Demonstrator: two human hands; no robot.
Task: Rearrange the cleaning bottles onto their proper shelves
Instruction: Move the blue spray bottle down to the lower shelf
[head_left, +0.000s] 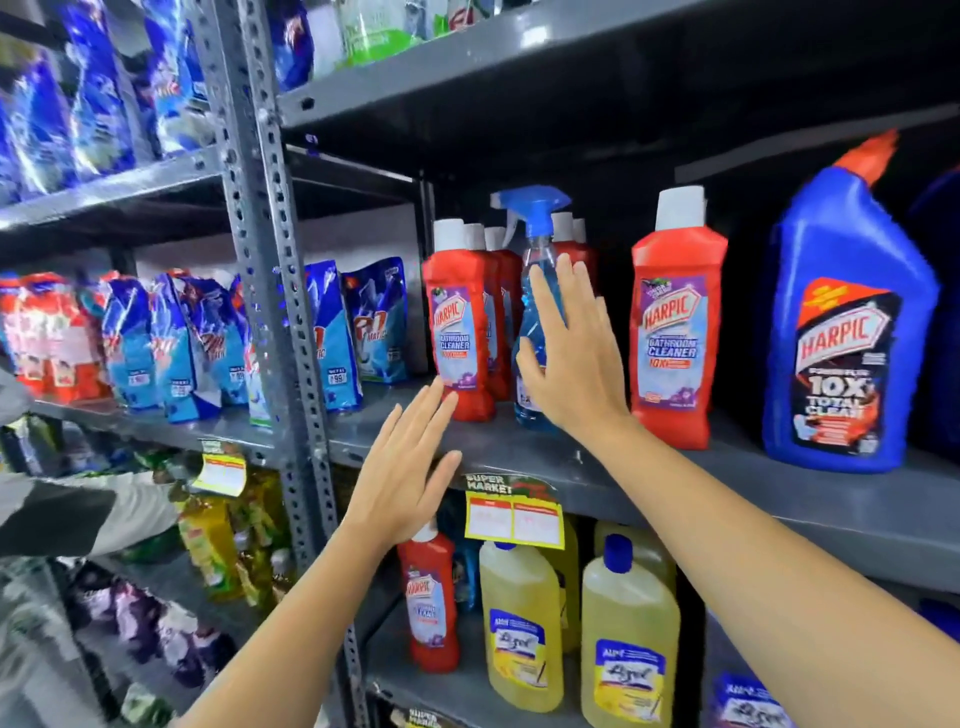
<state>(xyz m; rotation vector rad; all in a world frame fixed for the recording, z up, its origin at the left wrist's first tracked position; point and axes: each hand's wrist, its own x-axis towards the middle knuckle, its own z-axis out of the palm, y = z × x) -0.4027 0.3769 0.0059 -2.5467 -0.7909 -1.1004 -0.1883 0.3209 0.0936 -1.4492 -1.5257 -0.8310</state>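
A shop: price tags on stocked metal shelves.

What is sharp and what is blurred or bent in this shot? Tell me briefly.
Head view: the red Harpic bathroom cleaner bottle and the large blue Harpic bottle read sharply; the blue detergent pouches at upper left are smeared with glare; the grey metal shelf edges bow from wide-angle distortion; both open hands, left and right, are evenly lit.
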